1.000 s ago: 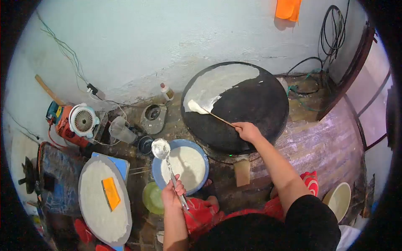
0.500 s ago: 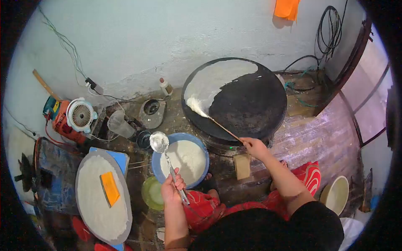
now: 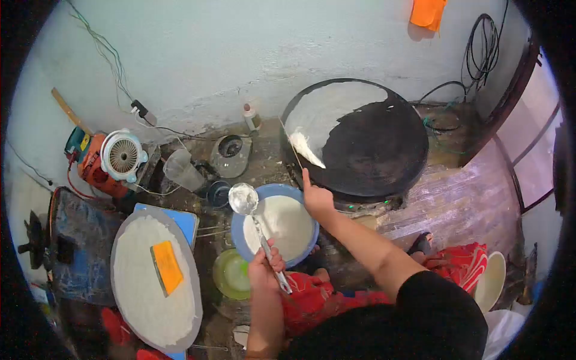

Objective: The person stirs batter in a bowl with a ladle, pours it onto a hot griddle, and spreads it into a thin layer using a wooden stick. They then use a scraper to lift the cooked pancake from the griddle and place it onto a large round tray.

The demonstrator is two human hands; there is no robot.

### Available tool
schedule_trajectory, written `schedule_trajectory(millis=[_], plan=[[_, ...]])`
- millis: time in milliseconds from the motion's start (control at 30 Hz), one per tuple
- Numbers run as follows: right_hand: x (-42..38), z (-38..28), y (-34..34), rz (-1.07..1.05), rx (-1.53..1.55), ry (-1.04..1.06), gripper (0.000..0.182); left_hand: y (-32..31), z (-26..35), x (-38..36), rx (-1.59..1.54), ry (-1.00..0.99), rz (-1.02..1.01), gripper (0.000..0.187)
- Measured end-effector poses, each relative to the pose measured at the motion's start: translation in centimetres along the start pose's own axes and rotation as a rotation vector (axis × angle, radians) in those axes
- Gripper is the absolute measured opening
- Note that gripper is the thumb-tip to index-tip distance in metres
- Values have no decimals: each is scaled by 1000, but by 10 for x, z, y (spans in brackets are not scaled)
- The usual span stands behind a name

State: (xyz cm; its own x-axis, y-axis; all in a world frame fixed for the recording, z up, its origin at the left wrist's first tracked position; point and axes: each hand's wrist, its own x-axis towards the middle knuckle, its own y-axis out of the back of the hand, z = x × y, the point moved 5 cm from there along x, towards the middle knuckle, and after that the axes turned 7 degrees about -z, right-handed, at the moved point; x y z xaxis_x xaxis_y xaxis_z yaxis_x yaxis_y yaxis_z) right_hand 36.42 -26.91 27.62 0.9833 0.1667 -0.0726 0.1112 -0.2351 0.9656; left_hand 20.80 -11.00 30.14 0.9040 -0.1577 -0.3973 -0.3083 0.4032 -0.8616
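My left hand (image 3: 266, 267) is wrapped round the handle of a metal ladle (image 3: 243, 198), whose bowl is coated white and hangs over the left rim of a blue basin (image 3: 237, 237) of pale batter. A thin wooden spreader stick (image 3: 296, 153) is gripped in my right hand (image 3: 317, 198), at the front left edge of a round black griddle (image 3: 378, 147). Beside the stick lies a thick white clump of batter (image 3: 307, 150). A thin pale layer (image 3: 339, 99) covers the griddle's left and back part; dark surface shows elsewhere.
On the left, an oval board (image 3: 196, 294) bears pale sheets and an orange-and-grey scraper (image 3: 167, 268). A green bowl (image 3: 223, 289) stands by the basin. Further back are a small fan (image 3: 123, 155), a clear jug (image 3: 182, 170) and a bottle (image 3: 251, 117). A cream bucket (image 3: 492, 282) stands at right.
My right hand has moved left and toward me along the griddle's front edge, and the stick now points up and left. The batter clump is at the near left edge. The camera view has shifted slightly.
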Motion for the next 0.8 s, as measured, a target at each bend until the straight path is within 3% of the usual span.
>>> schedule_trajectory(millis=[100,267,333,367,467,533,567,667,733,800], plan=[[33,-14,-23,-54,37,-112,67,-5,1,-2,-55,22,-27,34],[-41,11,-4,109,164,-130,67,-4,0,-4,-62,10,-49,34],[-86,8,20,-175,325,-276,69,-4,1,-4,-62,9,-32,34],[-83,6,17,-176,322,-279,69,-6,2,-4,-30,-9,-11,34],[-54,-8,-13,-122,254,-223,73,-4,1,-5,17,-23,17,35],[-22,-22,-16,216,154,-23,75,-5,2,-5,28,-34,21,35],[-20,-19,-17,216,163,-24,75,-7,1,-5,-20,-16,4,34],[-49,6,-1,198,235,-203,75,-5,3,-8,-39,3,-6,34],[-90,11,9,-27,378,-345,72,-4,2,-6,-10,0,-9,34],[-94,4,4,-55,390,-329,72,-1,3,-7,5,-35,23,34]])
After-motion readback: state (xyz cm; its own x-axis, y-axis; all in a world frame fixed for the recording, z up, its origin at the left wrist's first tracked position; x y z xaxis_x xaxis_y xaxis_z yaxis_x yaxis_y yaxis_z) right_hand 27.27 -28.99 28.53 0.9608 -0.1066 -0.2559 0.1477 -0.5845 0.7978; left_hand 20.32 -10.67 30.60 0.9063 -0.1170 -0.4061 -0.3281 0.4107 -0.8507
